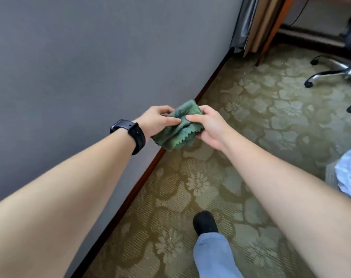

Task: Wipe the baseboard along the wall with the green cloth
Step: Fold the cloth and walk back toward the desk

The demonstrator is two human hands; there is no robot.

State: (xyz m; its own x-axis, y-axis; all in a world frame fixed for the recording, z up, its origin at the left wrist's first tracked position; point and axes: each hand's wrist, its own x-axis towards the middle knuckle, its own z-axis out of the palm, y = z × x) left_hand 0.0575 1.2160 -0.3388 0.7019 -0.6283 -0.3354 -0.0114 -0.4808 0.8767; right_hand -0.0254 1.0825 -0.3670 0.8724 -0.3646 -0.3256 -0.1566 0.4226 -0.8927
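Cloth of green scalloped microfibre (176, 133), soft and light, is pinched at frame centre by left hand (158, 119) and right hand (208, 125), seemingly clear of the dark wooden baseboard (139, 181); grip it bunched.

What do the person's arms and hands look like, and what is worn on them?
The left hand and right hand are bare: no gloves, no rings visible. The left forearm and right forearm are bare too, with no sleeve in view. The left wrist wears a black smartwatch with a rectangular face and a wide black strap.
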